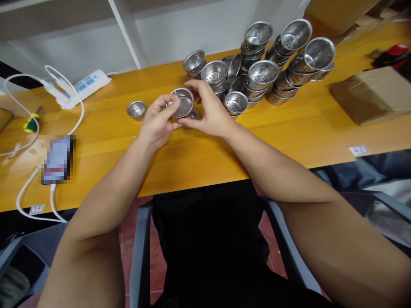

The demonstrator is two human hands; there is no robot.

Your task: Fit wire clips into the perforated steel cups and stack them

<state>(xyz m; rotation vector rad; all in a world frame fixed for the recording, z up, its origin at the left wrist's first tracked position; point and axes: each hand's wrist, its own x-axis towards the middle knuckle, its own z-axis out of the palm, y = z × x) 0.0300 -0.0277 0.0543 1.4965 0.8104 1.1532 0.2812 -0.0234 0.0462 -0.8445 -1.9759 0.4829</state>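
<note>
Above the yellow wooden table (199,154), both hands hold one perforated steel strainer cup (183,102), tilted so its holed inside faces me. My left hand (159,122) grips its left rim with thumb and fingers. My right hand (208,111) grips the right rim and the bottom edge. A second small metal piece (193,114) lies just under the cup, partly hidden by my fingers. One single steel cup (136,109) stands on the table to the left of my hands.
Stacks of several strainer cups (263,68) crowd the table's far side, right of centre. A cardboard box (372,94) sits at the right. At the left lie a white power strip (80,87), white cables (35,188), a phone (58,159) and a screwdriver (32,122).
</note>
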